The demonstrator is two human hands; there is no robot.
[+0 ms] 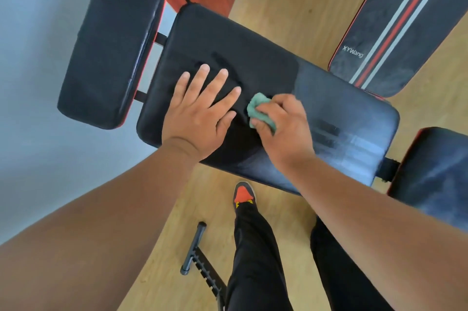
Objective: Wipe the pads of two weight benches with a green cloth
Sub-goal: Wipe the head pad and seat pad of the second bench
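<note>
Lying across the middle, the long bench pad (266, 78), with the left hand (200, 113) resting flat on it and the right hand (283, 128) just beside, pressing the cloth (260, 108) onto it. Sitting left of this pad, a shorter pad (109, 45); standing far right, the second bench pad (395, 19). Standing before the long pad, on the floor (278, 7), a shoe (244, 193), with a bench foot bar (193, 247) lying to its left.

Right hand (283, 128) is covering most of the green cloth (258, 108); striped bench (395, 24) and right-side pad (435, 174) are running off frame; right shoe is hiding behind forearm.
</note>
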